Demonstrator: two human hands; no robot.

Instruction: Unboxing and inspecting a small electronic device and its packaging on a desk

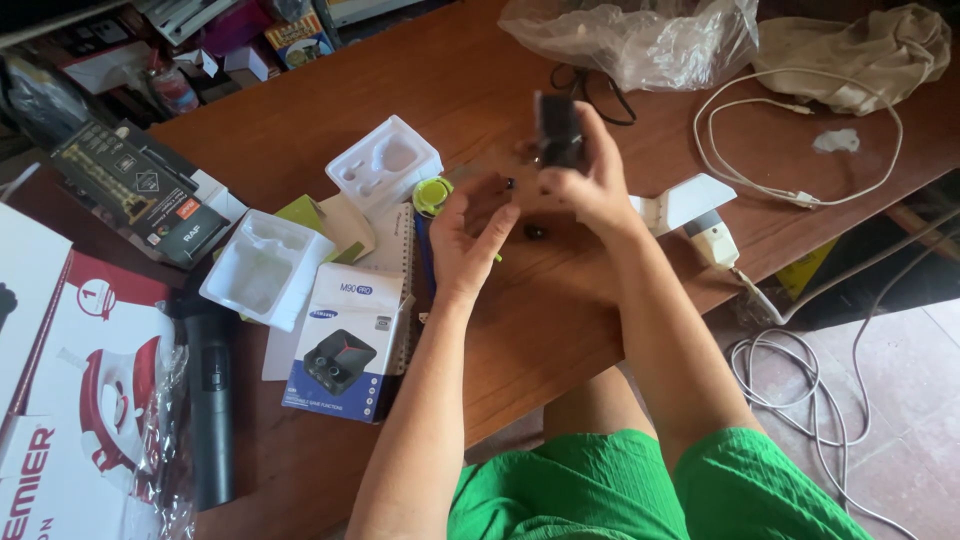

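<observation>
My right hand (590, 180) holds a small black box-shaped case (558, 130) upright above the brown wooden table (560, 330). Just to its left, my left hand (468, 235) is palm up with the fingers spread and nothing in it. A small dark earbud (535, 232) lies on the table between my two hands. Another tiny dark piece (509, 183) shows just above my left fingertips; I cannot tell whether it rests on the table.
Left of my hands lie two white plastic trays (262, 268), a white and blue earbud box (345, 345), a green round item (433, 193) and a black cylinder (212, 400). A clear plastic bag (630, 35), white cables (800, 160) and a white plug (712, 240) sit right.
</observation>
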